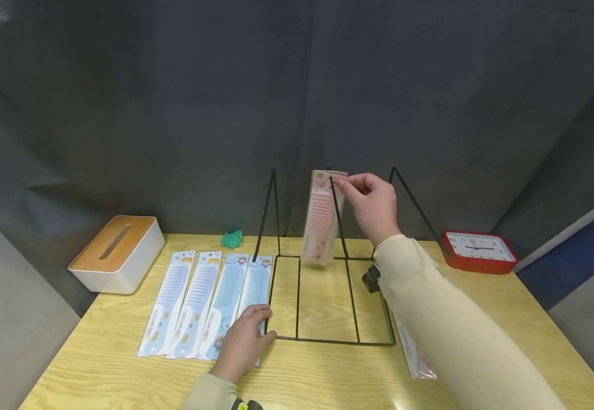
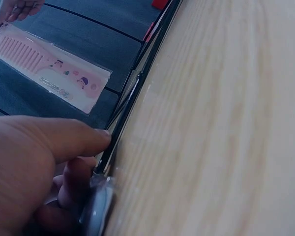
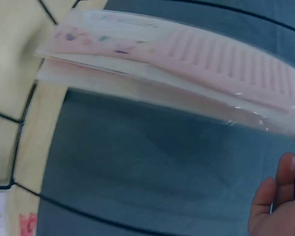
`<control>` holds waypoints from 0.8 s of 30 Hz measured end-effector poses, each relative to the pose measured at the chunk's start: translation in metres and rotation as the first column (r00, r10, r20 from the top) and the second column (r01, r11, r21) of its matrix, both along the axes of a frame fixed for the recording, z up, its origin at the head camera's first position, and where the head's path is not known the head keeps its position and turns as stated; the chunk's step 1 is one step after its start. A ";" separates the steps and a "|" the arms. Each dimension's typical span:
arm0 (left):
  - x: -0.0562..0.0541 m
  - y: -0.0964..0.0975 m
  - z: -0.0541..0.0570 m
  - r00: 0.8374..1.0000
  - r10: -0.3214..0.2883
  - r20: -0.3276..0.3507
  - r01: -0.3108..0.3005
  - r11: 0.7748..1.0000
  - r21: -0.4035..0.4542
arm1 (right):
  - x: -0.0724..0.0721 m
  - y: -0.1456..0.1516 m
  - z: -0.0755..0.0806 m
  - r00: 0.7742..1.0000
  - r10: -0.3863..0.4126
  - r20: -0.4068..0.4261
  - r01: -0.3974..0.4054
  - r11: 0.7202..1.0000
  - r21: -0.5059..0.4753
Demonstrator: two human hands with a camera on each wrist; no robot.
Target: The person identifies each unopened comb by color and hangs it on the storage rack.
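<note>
A pink comb in a clear packet [image 1: 319, 219] hangs upright at the middle prong of a black wire rack [image 1: 327, 341]. My right hand [image 1: 373, 205] pinches the packet's top right corner, close to the prong's tip. Seen from the right wrist, a second packet layer [image 3: 137, 96] shows behind the pink comb. My left hand [image 1: 245, 341] is at the rack's front left corner, beside the rightmost blue comb packet [image 1: 257, 282]. In the left wrist view its thumb [image 2: 83, 140] presses on the rack's wire, with the other fingers curled beneath.
Several blue and lilac comb packets [image 1: 171, 302] lie in a row left of the rack. Behind them sit a green tangle [image 1: 232, 239] and a tissue box [image 1: 117, 256]. A red clock [image 1: 481, 250] stands right. Another packet [image 1: 414, 353] lies partly under my right sleeve.
</note>
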State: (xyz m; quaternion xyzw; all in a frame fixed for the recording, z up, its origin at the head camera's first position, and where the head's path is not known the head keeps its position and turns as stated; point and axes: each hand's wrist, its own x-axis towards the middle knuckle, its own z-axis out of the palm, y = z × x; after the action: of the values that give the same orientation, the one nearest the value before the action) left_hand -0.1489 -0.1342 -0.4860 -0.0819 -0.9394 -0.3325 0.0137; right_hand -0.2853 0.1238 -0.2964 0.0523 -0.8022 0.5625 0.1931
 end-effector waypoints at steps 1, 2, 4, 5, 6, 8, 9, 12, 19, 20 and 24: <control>0.000 0.000 0.001 1.000 0.001 0.000 -0.001 1.000 0.000 | 0.000 0.002 -0.003 1.000 -0.001 0.005 0.001 1.000 0.003; 0.000 0.000 0.001 1.000 0.004 -0.005 -0.004 1.000 -0.002 | 0.000 0.005 -0.006 1.000 -0.002 0.010 0.002 1.000 0.007; 0.000 -0.001 0.002 1.000 0.008 -0.016 -0.008 1.000 -0.008 | 0.001 0.010 -0.012 1.000 0.000 0.009 0.000 1.000 0.026; -0.001 -0.001 0.002 1.000 0.010 -0.021 -0.010 1.000 -0.010 | 0.002 0.013 -0.015 1.000 0.001 0.011 -0.002 0.999 0.043; -0.001 -0.002 0.002 1.000 0.012 -0.025 -0.013 1.000 -0.012 | 0.002 0.016 -0.019 1.000 0.003 0.012 -0.004 0.998 0.065; -0.002 -0.002 0.002 0.999 0.017 -0.030 -0.018 1.000 -0.014 | 0.003 0.023 -0.025 1.000 0.013 0.018 -0.015 0.994 0.112; -0.002 -0.002 0.002 0.999 0.017 -0.032 -0.017 1.000 -0.015 | 0.003 0.026 -0.028 1.000 0.020 0.023 -0.023 0.991 0.135; -0.003 -0.003 0.002 0.999 0.017 -0.034 -0.017 1.000 -0.018 | 0.004 0.034 -0.038 0.998 0.037 0.054 -0.046 0.983 0.176; -0.005 -0.004 0.001 0.999 0.021 -0.030 -0.022 0.999 -0.027 | 0.008 0.059 -0.058 0.990 0.053 0.134 -0.086 0.963 0.254; -0.005 -0.004 0.001 0.999 0.022 -0.029 -0.022 0.999 -0.026 | 0.008 0.063 -0.060 0.985 0.068 0.157 -0.108 0.959 0.261; -0.004 -0.004 0.001 0.999 0.020 -0.031 -0.021 1.000 -0.023 | 0.007 0.084 -0.068 0.958 0.123 0.260 -0.200 0.934 0.297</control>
State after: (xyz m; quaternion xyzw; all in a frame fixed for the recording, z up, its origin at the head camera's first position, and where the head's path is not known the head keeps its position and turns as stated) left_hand -0.1530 -0.1380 -0.4852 -0.0775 -0.9438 -0.3200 0.0306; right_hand -0.2778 0.2075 -0.3649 0.0817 -0.8930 0.4411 0.0377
